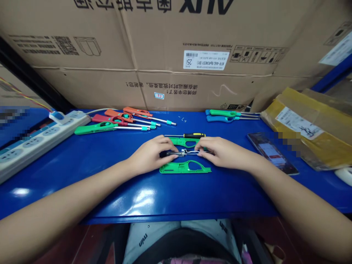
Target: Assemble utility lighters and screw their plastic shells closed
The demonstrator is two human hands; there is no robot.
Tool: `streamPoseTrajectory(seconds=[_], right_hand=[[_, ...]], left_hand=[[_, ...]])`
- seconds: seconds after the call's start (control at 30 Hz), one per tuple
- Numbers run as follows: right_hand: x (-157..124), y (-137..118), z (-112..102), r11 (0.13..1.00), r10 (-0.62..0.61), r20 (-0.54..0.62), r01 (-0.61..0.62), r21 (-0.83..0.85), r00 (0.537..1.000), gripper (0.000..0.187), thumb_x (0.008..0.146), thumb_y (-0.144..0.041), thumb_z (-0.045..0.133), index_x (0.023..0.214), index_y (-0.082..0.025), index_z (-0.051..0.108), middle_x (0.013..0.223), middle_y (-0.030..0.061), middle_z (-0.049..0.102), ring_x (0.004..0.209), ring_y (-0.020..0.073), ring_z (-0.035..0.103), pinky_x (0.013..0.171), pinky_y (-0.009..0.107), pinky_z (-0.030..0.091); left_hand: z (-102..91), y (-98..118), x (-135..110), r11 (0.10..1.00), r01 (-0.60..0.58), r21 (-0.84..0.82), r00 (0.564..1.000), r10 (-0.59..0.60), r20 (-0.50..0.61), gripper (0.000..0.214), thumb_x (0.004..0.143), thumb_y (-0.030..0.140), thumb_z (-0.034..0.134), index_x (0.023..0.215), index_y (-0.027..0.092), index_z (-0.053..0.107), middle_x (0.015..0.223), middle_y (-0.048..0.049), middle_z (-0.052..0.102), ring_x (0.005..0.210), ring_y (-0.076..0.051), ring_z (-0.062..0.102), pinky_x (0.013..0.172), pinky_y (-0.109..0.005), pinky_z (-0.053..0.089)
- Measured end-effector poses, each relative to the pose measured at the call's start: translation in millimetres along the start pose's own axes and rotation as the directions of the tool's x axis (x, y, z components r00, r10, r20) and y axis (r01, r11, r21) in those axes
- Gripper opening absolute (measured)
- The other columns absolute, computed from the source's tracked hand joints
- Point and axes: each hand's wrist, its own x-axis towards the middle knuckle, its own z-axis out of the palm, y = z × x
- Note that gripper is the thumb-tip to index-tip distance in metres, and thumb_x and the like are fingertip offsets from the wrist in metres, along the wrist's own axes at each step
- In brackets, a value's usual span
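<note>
Between the thumb and fingers of my left hand (151, 154) is a clear, dark-tinted fuel tank (180, 154) from a lighter. A thin white tube (191, 151) runs from its right end to my right hand (220, 152), whose fingertips pinch the tube and the slim parts beside it; the exact grip is partly hidden. Just in front of my hands, a green lighter shell half (172, 168) lies with its inside facing up. Another green shell half (180, 141) lies behind them, partly covered by my fingers. Beyond it rests a black and yellow screwdriver (196, 135).
Several assembled lighters (110, 126) lie at the back left beside a white power strip (41, 141). Green and blue lighters (222, 113) lie at the back right. A phone (271, 152) and a yellow-taped parcel (310, 124) are to the right. Large cardboard boxes (159, 44) stand behind the blue table (132, 194).
</note>
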Motion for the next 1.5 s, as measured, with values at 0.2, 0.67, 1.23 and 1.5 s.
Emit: streamPoseTrajectory(seconds=[0.2,0.67,1.23,1.5], right_hand=[[-0.7,2.1,0.3,1.000,0.001,-0.115,-0.003,-0.020,0.993,0.011,0.097,-0.023,0.055,0.097,-0.019,0.065,0.099,0.0052,0.069,0.082,0.0172,0.061,0.072,0.028,0.041],[-2.2,-8.2,-7.3,0.929,0.165,-0.036,-0.143,0.342,0.986,0.011,0.089,-0.028,0.065,0.092,-0.018,0.063,0.063,-0.0077,0.047,0.051,0.0078,0.032,0.056,0.024,0.029],[-2.1,-16.9,-2.8,0.931,0.073,0.170,-0.129,0.343,0.983,0.006,0.086,-0.023,0.066,0.089,-0.018,0.065,0.056,-0.0092,0.040,0.051,0.0084,0.037,0.053,0.023,0.030],[-0.3,-16.4,2.6,0.930,0.057,0.154,-0.109,0.351,0.986,0.008,0.087,-0.026,0.066,0.089,-0.018,0.064,0.058,-0.0090,0.042,0.052,0.0083,0.036,0.054,0.023,0.029]], left_hand=[[-7.1,5.9,1.0,0.998,-0.039,0.058,0.996,0.043,-0.072,0.020,0.102,0.030,0.058,0.108,0.016,0.071,0.100,-0.0072,0.072,0.095,-0.020,0.066,0.085,-0.034,0.053],[-23.2,18.3,0.8,0.976,-0.200,-0.091,0.977,0.206,0.063,0.020,0.098,0.027,0.059,0.102,0.017,0.076,0.089,-0.0071,0.077,0.080,-0.018,0.068,0.076,-0.031,0.055],[-27.6,14.1,0.6,0.961,-0.260,-0.091,0.941,0.274,0.199,0.017,0.094,0.024,0.060,0.098,0.018,0.075,0.086,-0.0072,0.073,0.081,-0.019,0.065,0.073,-0.032,0.052],[-29.8,16.2,1.4,0.964,-0.255,-0.076,0.940,0.266,0.213,0.013,0.090,0.024,0.063,0.095,0.019,0.074,0.086,-0.0061,0.073,0.081,-0.019,0.065,0.074,-0.031,0.052]])
